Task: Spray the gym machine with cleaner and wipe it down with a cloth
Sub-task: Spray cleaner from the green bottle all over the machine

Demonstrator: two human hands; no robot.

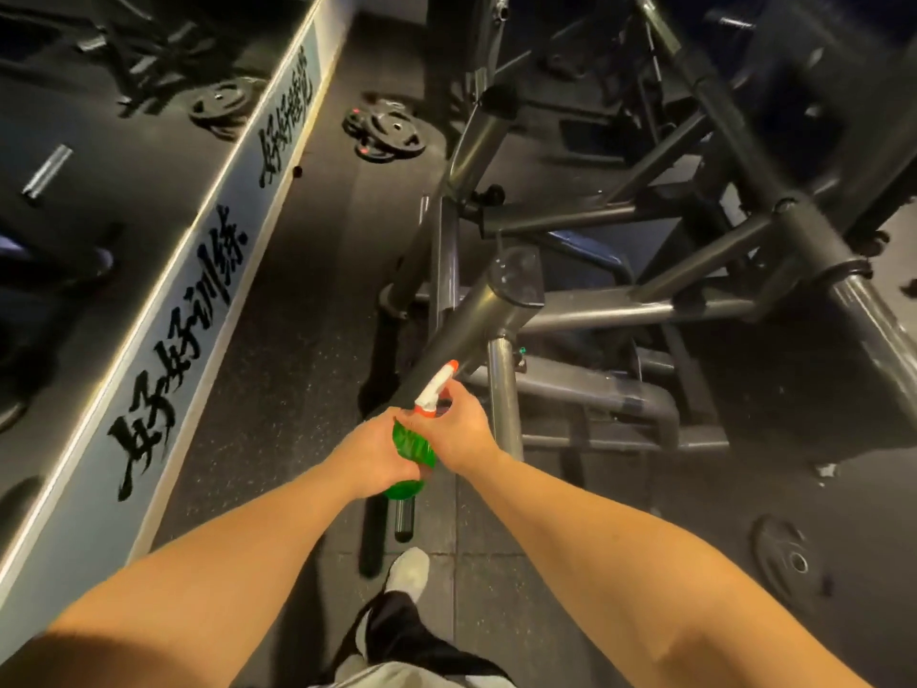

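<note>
Left hand and right hand both grip green spray bottle (nozzle toward machine tube).

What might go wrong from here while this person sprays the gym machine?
The spray bottle has its nozzle close to the machine's grey tube, so cleaner may run off and drip onto the floor, leaving it slick. No cloth is in view, so the spray might sit unwiped. A weight plate lies on the floor to the person's right: a possible trip hazard when stepping round.

Both arms reach forward, left grip wrapping the spray bottle, right grip curled round its neck.
</note>
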